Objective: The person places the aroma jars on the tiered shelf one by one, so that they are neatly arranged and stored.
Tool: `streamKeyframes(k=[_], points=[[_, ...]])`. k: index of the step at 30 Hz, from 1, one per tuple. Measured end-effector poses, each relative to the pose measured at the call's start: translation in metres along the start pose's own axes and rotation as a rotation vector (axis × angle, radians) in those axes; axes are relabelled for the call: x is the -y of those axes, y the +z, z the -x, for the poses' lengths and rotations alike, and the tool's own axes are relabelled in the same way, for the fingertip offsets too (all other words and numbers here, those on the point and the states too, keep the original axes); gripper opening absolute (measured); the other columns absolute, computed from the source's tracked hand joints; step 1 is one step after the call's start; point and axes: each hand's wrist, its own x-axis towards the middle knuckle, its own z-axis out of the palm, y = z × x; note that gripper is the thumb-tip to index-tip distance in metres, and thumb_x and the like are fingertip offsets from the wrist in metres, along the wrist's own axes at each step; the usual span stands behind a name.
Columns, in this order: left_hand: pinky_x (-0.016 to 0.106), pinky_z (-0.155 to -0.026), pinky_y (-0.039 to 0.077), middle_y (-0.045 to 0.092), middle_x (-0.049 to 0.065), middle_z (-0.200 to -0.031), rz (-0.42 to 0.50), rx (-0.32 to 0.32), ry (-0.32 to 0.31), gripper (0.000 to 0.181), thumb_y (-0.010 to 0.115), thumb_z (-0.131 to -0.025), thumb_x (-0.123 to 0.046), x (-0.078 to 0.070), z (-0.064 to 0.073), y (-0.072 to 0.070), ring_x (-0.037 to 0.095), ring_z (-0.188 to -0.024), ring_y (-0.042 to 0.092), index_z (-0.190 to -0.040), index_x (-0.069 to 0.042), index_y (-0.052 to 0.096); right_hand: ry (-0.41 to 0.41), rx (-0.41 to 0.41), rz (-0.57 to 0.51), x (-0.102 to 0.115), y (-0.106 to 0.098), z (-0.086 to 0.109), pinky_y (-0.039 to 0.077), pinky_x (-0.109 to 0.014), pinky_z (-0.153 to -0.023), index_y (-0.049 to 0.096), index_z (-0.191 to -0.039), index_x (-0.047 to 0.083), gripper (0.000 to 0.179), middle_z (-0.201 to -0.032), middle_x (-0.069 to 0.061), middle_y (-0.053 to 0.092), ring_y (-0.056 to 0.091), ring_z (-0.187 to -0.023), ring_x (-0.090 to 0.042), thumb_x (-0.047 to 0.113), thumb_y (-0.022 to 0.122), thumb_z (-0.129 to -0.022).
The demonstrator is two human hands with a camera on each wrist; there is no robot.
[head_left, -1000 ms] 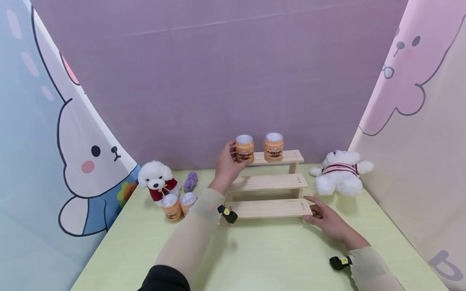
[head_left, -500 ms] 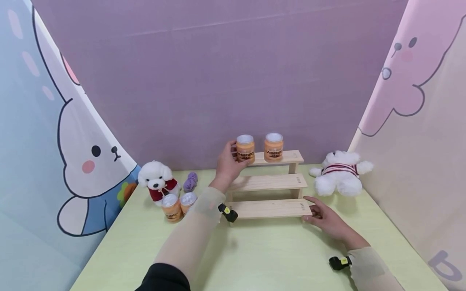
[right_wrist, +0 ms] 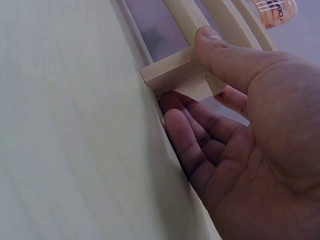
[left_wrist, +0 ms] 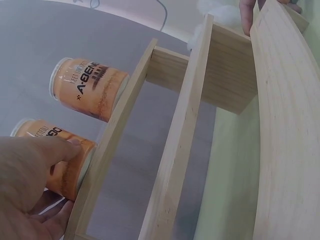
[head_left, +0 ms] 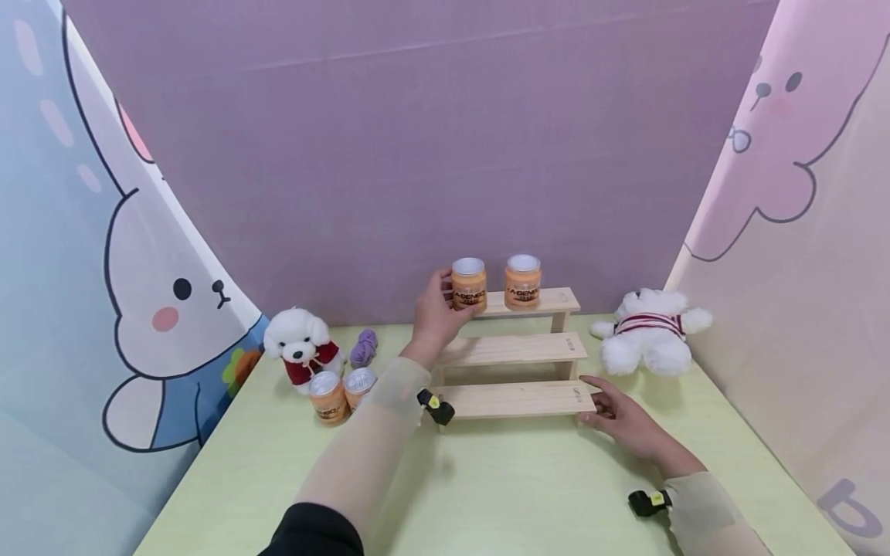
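Observation:
An orange can [head_left: 470, 286] with a pale lid stands at the left of the top step of a three-tier wooden display stand [head_left: 514, 399]. My left hand [head_left: 434, 320] grips this can, thumb across its front and fingers behind, as the left wrist view shows. A matching can [head_left: 523, 284] stands on the same step to its right, a small gap apart. At the stand's lower right corner, my right hand [head_left: 629, 423] holds the end of the bottom tier. In the right wrist view its thumb [right_wrist: 220, 52] lies on the wood edge, with fingers curled by the end panel.
Two more orange cans [head_left: 329, 399] stand on the table [head_left: 487, 494] at left, one partly behind my left forearm. Behind them are a white plush dog [head_left: 297, 340] and a purple yarn bundle [head_left: 364, 347]. Another white plush toy [head_left: 650, 332] lies right of the stand.
The left hand and its can have shifted very slightly right along the top step. My right hand keeps its place on the stand.

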Motion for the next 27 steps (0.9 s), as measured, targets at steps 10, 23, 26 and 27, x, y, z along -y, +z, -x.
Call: streamKeyframes(k=[10, 23, 26, 27], points=[[0.044, -0.104, 0.055, 0.061, 0.010, -0.135, 0.043, 0.003, 0.003, 0.082, 0.091, -0.084, -0.017, -0.001, 0.005, -0.003, 0.029, -0.122, 0.063, -0.152, -0.014, 0.044, -0.009, -0.001, 0.005, -0.002, 0.000, -0.001, 0.057, -0.025, -0.083, 0.033, -0.161, 0.003, 0.075, -0.123, -0.020, 0.069, 0.068, -0.102, -0.017, 0.015, 0.074, -0.099], [0.043, -0.105, 0.053, 0.062, 0.012, -0.134, 0.063, -0.034, 0.039, 0.067, 0.086, -0.089, -0.019, 0.002, 0.023, -0.015, 0.035, -0.126, 0.061, -0.145, -0.007, 0.050, -0.024, 0.013, 0.007, -0.003, -0.001, -0.001, 0.056, -0.026, -0.083, 0.032, -0.161, 0.002, 0.075, -0.124, -0.022, 0.068, 0.068, -0.104, -0.019, 0.014, 0.073, -0.100], [0.042, -0.108, 0.052, 0.062, 0.010, -0.135, 0.054, -0.035, 0.056, 0.062, 0.085, -0.090, -0.018, 0.002, 0.027, -0.019, 0.033, -0.128, 0.060, -0.142, -0.006, 0.053, -0.023, 0.014, 0.005, -0.003, 0.000, -0.001, 0.056, -0.025, -0.084, 0.032, -0.161, 0.002, 0.075, -0.125, -0.022, 0.068, 0.068, -0.104, -0.019, 0.014, 0.073, -0.100], [0.043, -0.109, 0.051, 0.063, 0.010, -0.135, 0.047, -0.034, 0.065, 0.061, 0.084, -0.090, -0.018, 0.002, 0.029, -0.020, 0.033, -0.128, 0.060, -0.141, -0.006, 0.054, -0.019, 0.013, 0.004, -0.002, 0.000, -0.001, 0.056, -0.025, -0.084, 0.032, -0.161, 0.003, 0.075, -0.125, -0.022, 0.068, 0.068, -0.104, -0.018, 0.014, 0.073, -0.100]])
